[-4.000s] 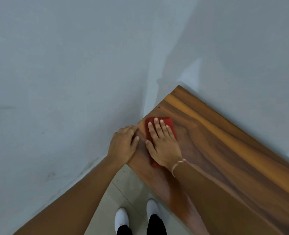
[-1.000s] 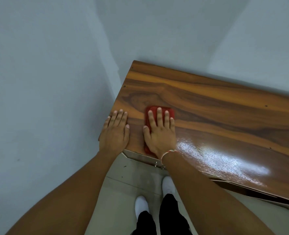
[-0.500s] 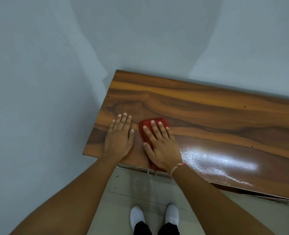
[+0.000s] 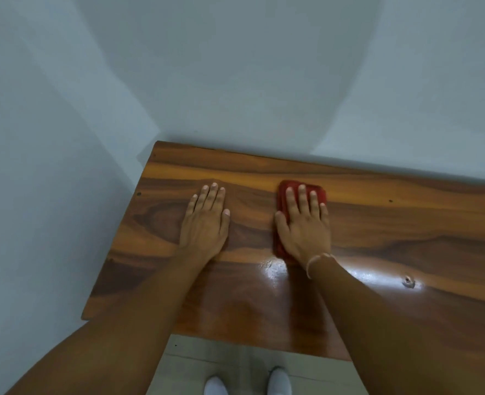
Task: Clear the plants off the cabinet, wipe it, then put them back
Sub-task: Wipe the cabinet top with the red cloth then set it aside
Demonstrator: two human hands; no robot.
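Head view, right hand (image 4: 304,223) flat on cloth (image 4: 319,192)

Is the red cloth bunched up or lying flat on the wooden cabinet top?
Flat. The red cloth lies as a neat rectangle on the wooden cabinet top, pressed under the right hand, fingers straight.

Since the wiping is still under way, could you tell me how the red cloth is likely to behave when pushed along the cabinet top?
The red cloth lies folded flat under the right hand, so it is probably soft and floppy, bunching unless pressed. The cabinet top looks glossy, so it should slide easily. It seems thin and likely light.
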